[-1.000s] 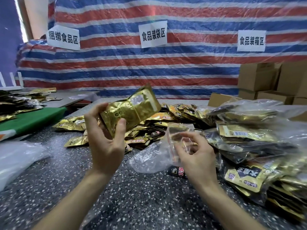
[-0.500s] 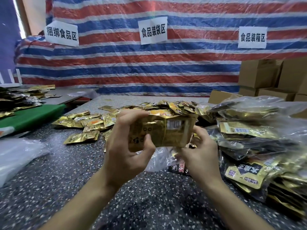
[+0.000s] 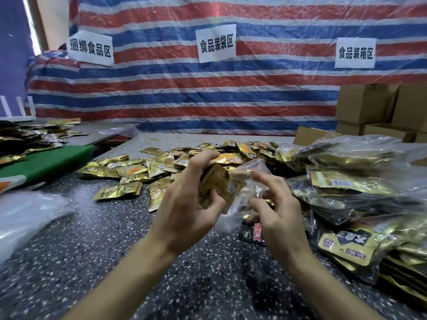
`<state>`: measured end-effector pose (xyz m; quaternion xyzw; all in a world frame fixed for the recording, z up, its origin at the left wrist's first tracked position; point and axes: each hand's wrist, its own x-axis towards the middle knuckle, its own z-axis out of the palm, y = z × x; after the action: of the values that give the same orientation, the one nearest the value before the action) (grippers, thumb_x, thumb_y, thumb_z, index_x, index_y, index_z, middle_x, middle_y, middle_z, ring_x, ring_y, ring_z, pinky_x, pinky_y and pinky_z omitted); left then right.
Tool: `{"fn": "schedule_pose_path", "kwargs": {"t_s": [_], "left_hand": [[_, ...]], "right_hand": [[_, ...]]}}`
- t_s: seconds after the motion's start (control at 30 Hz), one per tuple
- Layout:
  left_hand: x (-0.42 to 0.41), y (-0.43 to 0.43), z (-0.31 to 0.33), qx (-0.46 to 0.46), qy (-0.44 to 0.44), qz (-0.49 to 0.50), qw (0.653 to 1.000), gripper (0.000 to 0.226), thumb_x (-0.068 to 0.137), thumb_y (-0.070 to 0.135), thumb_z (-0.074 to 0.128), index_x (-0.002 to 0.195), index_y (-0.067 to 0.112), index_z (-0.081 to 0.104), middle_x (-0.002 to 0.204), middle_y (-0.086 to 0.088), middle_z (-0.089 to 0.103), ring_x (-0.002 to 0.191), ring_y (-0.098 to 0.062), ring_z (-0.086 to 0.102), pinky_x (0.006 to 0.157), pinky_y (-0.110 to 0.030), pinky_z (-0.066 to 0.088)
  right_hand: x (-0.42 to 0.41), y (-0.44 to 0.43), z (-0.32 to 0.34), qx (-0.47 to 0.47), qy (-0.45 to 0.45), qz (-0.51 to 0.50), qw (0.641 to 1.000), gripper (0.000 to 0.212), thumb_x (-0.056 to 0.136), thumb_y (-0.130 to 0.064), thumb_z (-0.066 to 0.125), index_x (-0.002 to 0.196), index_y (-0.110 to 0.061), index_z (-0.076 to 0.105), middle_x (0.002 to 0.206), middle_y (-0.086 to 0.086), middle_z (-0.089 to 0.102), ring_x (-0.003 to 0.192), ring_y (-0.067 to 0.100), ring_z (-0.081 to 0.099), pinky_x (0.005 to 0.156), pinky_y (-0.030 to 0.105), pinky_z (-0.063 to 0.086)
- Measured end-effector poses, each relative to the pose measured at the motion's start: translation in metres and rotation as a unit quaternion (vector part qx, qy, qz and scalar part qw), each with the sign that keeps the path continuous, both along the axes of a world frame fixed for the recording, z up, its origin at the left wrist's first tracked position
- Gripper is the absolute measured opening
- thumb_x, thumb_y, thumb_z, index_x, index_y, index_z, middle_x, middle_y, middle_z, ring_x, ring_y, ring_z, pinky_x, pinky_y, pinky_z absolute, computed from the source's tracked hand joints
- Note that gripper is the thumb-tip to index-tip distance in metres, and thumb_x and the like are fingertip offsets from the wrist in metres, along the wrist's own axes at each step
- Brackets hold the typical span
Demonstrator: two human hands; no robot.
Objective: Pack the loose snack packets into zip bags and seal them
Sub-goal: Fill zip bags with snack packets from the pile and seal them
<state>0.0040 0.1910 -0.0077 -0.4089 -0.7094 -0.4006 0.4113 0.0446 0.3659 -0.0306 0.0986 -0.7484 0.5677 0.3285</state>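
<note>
- The gold snack packets [image 3: 216, 185] form a small stack held above the table; the left hand [image 3: 184, 204] grips them between thumb and curled fingers, with their leading edge at the mouth of the zip bag [image 3: 250, 174].
- The right hand [image 3: 272, 213] pinches the bag's edge between thumb and fingers and holds it up just beside the stack; glare on the film hides how wide the mouth stands.
- Likely trouble: the stack looks about as wide as the opening, so a corner may catch the lip and fold the film inward; a one-sided pinch could let the mouth sag closed; the slick foil faces may slide over one another and fan out, dropping a packet; a packet left across the zip track would keep the seal from closing.
- Materials: the packets are flat, rectangular foil pouches, shiny and crinkled, with stiffer crimped edges; the bag is thin, clear, limp film that wrinkles and glints.
- Below the hands lies a black packet [image 3: 253, 234] with red print; beyond them, loose packets [image 3: 129, 172] lie scattered flat on the table [image 3: 92, 262], a dark, speckled, hard-looking surface.
- To the right, filled bags [image 3: 346, 183] are heaped and slumped, looking slippery; cardboard boxes [image 3: 367, 102] stand behind them, in front of a striped tarp [image 3: 184, 95] under clear sheeting.
</note>
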Motion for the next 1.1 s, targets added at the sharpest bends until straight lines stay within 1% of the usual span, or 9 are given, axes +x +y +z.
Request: {"fn": "schedule_pose_path", "kwargs": {"t_s": [0.1,0.23,0.37,0.53,0.6,0.77,0.9,1.03,1.1], "left_hand": [[0.001,0.006,-0.008,-0.023,-0.042,-0.058,0.997,0.050,0.084,0.011,0.065,0.125,0.026,0.042,0.101,0.011,0.053,0.084,-0.010,0.058,0.067,-0.024,0.057],[0.001,0.015,-0.014,-0.012,-0.169,-0.011,0.986,0.045,0.091,0.004,0.061,0.116,0.039,0.047,0.131,0.002,0.047,0.122,-0.006,0.046,0.101,-0.027,0.047],[-0.003,0.010,-0.008,-0.043,-0.204,0.064,0.976,0.026,0.102,0.016,0.047,0.113,0.040,0.046,0.096,0.014,0.059,0.089,-0.001,0.057,0.080,-0.027,0.049],[-0.010,-0.009,0.003,-0.120,-0.399,0.056,0.908,0.033,0.098,0.009,0.052,0.113,0.035,0.039,0.106,-0.004,0.067,0.079,-0.017,0.068,0.066,-0.034,0.061],[-0.011,-0.012,0.004,-0.118,-0.474,0.033,0.872,0.039,0.093,0.003,0.057,0.117,0.028,0.039,0.102,-0.009,0.068,0.082,-0.027,0.071,0.071,-0.047,0.060],[-0.011,-0.009,0.011,0.041,-0.428,0.025,0.903,0.050,0.076,0.005,0.082,0.115,0.018,0.053,0.079,-0.005,0.070,0.062,-0.007,0.067,0.055,-0.016,0.051],[-0.008,-0.009,0.023,0.216,-0.442,-0.123,0.862,0.051,0.054,0.020,0.087,0.101,0.016,0.065,0.086,-0.006,0.072,0.078,-0.018,0.074,0.067,-0.029,0.058],[-0.017,-0.007,0.023,0.316,-0.428,-0.184,0.826,0.032,0.073,0.028,0.074,0.100,0.012,0.066,0.083,-0.002,0.073,0.076,-0.018,0.069,0.065,-0.029,0.055],[-0.030,-0.010,0.015,0.318,-0.393,-0.123,0.854,0.018,0.093,0.031,0.060,0.096,0.014,0.066,0.078,0.004,0.071,0.071,-0.011,0.066,0.059,-0.019,0.051]], "right_hand": [[0.002,-0.001,-0.001,-0.113,0.001,0.143,0.983,0.055,0.075,-0.009,0.045,0.125,-0.017,0.067,0.125,0.004,0.063,0.104,0.032,0.065,0.069,0.034,0.060],[0.004,0.000,0.002,-0.143,-0.016,0.199,0.969,0.055,0.082,0.008,0.043,0.117,-0.021,0.074,0.115,0.007,0.073,0.102,0.030,0.070,0.072,0.037,0.062],[0.001,-0.002,0.000,-0.082,0.001,0.122,0.989,0.053,0.091,0.017,0.053,0.107,-0.027,0.077,0.104,-0.001,0.076,0.078,0.021,0.075,0.058,0.027,0.060],[-0.001,-0.001,0.002,-0.030,0.035,0.088,0.995,0.038,0.087,0.015,0.062,0.100,-0.019,0.075,0.098,-0.004,0.075,0.085,0.015,0.075,0.068,0.022,0.060],[0.000,-0.003,0.002,-0.020,0.034,0.094,0.995,0.033,0.085,0.015,0.065,0.098,-0.015,0.074,0.097,-0.004,0.075,0.087,0.015,0.075,0.070,0.023,0.061],[0.000,0.000,0.005,0.025,0.000,0.052,0.998,0.034,0.084,0.006,0.074,0.099,-0.025,0.074,0.091,-0.005,0.074,0.080,0.011,0.072,0.067,0.021,0.059],[-0.003,0.008,0.009,0.165,-0.042,0.024,0.985,0.026,0.085,-0.008,0.076,0.104,-0.026,0.073,0.103,-0.013,0.068,0.079,0.006,0.063,0.060,0.017,0.052],[-0.003,0.012,0.010,0.045,0.047,-0.064,0.996,0.023,0.089,-0.006,0.071,0.098,-0.028,0.072,0.095,-0.015,0.070,0.082,0.005,0.066,0.062,0.017,0.053],[-0.002,0.010,0.009,0.043,0.046,-0.049,0.997,0.029,0.089,-0.006,0.070,0.097,-0.033,0.072,0.094,-0.016,0.070,0.081,0.008,0.068,0.058,0.022,0.056]]}}
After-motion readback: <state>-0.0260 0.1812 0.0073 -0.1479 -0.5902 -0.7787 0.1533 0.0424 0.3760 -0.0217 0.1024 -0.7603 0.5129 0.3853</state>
